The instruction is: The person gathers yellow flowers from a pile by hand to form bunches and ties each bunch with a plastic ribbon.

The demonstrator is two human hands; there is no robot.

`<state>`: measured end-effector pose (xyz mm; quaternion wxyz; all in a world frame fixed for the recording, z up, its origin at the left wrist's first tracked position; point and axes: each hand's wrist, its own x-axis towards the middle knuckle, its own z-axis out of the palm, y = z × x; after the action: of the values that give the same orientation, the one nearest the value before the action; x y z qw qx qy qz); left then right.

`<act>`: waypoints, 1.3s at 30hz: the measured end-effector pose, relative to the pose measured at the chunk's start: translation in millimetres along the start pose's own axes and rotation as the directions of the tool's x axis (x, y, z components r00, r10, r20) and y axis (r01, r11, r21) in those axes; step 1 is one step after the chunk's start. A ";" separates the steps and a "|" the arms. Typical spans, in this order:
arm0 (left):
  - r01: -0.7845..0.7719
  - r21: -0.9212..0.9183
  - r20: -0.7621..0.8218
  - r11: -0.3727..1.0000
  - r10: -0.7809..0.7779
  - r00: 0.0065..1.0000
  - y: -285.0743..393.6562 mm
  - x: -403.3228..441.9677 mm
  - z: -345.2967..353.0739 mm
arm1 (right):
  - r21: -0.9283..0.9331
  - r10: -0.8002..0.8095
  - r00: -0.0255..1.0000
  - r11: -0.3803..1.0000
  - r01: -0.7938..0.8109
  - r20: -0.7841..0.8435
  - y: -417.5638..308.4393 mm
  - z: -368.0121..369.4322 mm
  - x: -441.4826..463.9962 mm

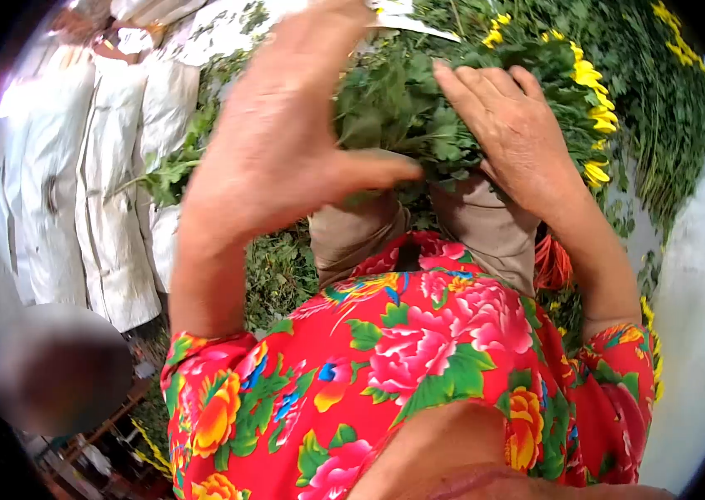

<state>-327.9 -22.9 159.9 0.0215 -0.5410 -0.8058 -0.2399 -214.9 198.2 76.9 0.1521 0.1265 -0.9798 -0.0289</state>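
A leafy green bunch of yellow flowers (394,100) lies across my lap, its blooms pointing right. My right hand (515,133) curves over the top of the stems near the bloom end and grips them. Slightly blurred, my left hand (273,137) is raised in front of the stem end, thumb stretched out and apart from the fingers. I see nothing in its grasp. Its fingertips reach the upper edge of the view. Beneath the bunch are my knees in beige trousers (352,237).
White-wrapped long bundles (111,183) lie side by side at the left. More cut stems with yellow blooms (669,108) are piled at the right, beside a pale surface (702,267). Red strings (552,260) hang by my right knee. Loose greenery (282,271) covers the ground.
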 end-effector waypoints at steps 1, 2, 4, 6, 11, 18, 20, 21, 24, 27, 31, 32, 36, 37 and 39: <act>-0.020 0.000 0.015 1.000 0.020 1.000 -1.4 0.2 15.7 | -0.043 0.000 0.999 0.999 -0.002 -0.038 -0.6 9.3 -8.7; 0.041 0.116 0.026 0.992 -0.044 0.999 -7.6 -1.3 32.4 | -0.091 -0.004 0.998 0.996 -0.002 -0.066 -0.9 12.4 -10.8; 0.070 0.229 0.072 0.971 -0.089 0.993 -16.8 -10.7 72.4 | -0.065 0.007 0.993 0.998 -0.014 -0.117 -1.6 15.9 -11.5; 0.027 0.144 0.160 0.989 -0.050 0.986 -25.1 -9.9 106.2 | 0.087 0.044 0.998 0.995 -0.041 -0.035 -4.1 8.0 -17.0; 0.077 0.283 -0.019 0.956 -0.074 0.997 -18.8 -33.5 135.7 | -0.043 0.022 0.971 0.999 -0.033 -0.240 -7.1 29.6 -25.3; 0.212 0.270 0.213 0.939 -0.273 0.938 -19.7 -18.8 122.9 | 0.006 -0.013 0.974 1.000 0.015 -0.226 6.6 11.1 -34.0; 0.167 0.221 0.078 0.961 -0.188 0.979 -35.0 -30.0 129.5 | 0.326 0.008 0.896 0.933 0.153 -0.443 14.3 -1.1 -54.8; 0.124 0.273 0.093 0.954 -0.155 0.984 -25.3 -25.9 126.1 | 0.421 0.034 0.863 0.882 0.212 -0.505 20.2 -8.3 -68.2; 0.046 0.327 0.145 0.944 -0.098 0.985 -19.2 -28.3 121.8 | 0.338 0.681 0.631 0.733 -0.591 -0.372 87.1 -34.2 -170.3; 0.056 0.263 0.075 0.963 -0.078 0.994 -23.5 -30.8 129.1 | 0.099 0.906 0.418 0.422 -0.901 -0.061 134.7 37.1 -291.9; 0.080 0.223 0.127 0.971 -0.110 0.986 -27.6 -40.9 103.9 | -0.126 0.826 0.333 0.430 -0.894 0.454 101.2 112.2 -377.8; 0.077 0.211 0.151 0.974 -0.110 0.982 -28.4 -38.7 102.6 | -0.013 0.800 0.529 0.555 -0.832 0.283 86.9 131.7 -394.3; 0.131 0.160 0.243 0.978 -0.168 0.955 -24.4 -33.4 92.5 | -0.093 0.750 0.463 0.565 -0.820 0.471 92.4 160.9 -404.1; 0.054 0.196 0.228 0.979 -0.099 0.969 -20.6 -32.2 92.8 | -0.063 0.711 0.498 0.602 -0.796 0.497 95.9 164.7 -409.8; -0.024 0.230 0.198 0.973 -0.022 0.980 -14.8 -30.9 92.9 | -0.048 0.713 0.475 0.578 -0.815 0.515 106.2 150.8 -414.9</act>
<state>-307.3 -15.8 63.3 0.0034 -0.5566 -0.8260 -0.0891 96.0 410.0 -177.3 -0.1135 -0.3226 -0.9330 0.1121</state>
